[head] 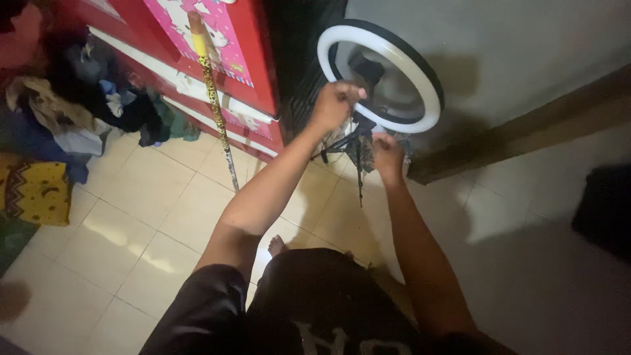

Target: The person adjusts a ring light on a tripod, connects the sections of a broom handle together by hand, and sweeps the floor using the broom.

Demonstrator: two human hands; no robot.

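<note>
Closed around the ring light (380, 77) where it meets its stand (358, 154) (far, by the red cabinet (253, 59)), the left hand (335, 104) grips firmly; right hand (388, 154) clasps the stand lower. Steadying low while adjusting seems wisest.

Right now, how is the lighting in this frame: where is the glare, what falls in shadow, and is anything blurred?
Head view: the ring light glows white and blows out its rim; the left hand at it and the right hand below it are soft-edged; the tiled floor is lit at left, dark shadow at right; the dark shape at the right edge is unreadable.
</note>
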